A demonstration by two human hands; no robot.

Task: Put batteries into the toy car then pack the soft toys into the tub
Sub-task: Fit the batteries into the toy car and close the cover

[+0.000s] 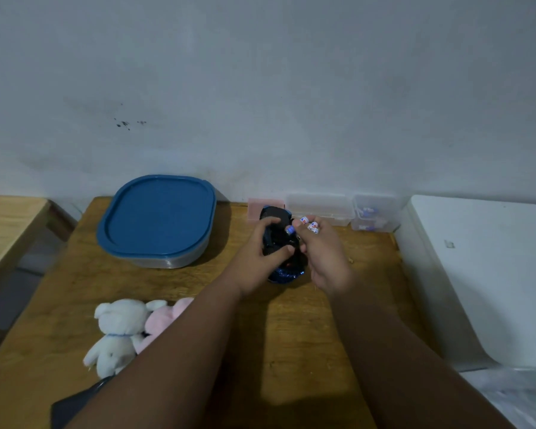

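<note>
**Batteries in hand at the toy car**

At lower left, the white soft toy (118, 332) and pink soft toy (164, 320) lie touching on my desk (285, 335). At mid-frame my left hand (260, 258) is curled round the toy car (283, 274). Just beside it, my right hand (319, 252) pinches several batteries (311, 225). Behind, left of the car, the tub (158, 218) sits with its blue lid on. Clear boxes (319, 209) stand against the wall.

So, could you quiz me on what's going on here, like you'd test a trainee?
1. True or false: the tub has its blue lid on.
2. The left hand grips the toy car. The right hand holds: A batteries, B a spoon, C nothing.
3. Fill in: the white and pink soft toys lie on the ____.
Key: 1 true; 2 A; 3 table.
</note>
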